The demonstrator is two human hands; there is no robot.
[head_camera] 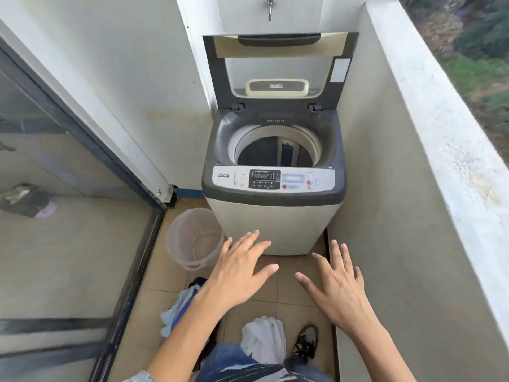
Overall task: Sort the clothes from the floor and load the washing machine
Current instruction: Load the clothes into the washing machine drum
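A top-loading washing machine (272,221) stands ahead with its lid (278,67) raised, and its drum (275,150) looks dark inside. Clothes lie on the tiled floor below me: a light blue and dark pile (179,304) at the left, a white garment (264,340) in the middle, a small dark patterned piece (305,343) at the right. My left hand (239,271) and my right hand (336,285) hover spread over the floor in front of the machine, both holding nothing.
A translucent plastic bucket (195,238) stands left of the machine. A glass sliding door (68,216) runs along the left, a balcony wall (413,188) along the right. A tap (270,8) is mounted on the wall above the machine.
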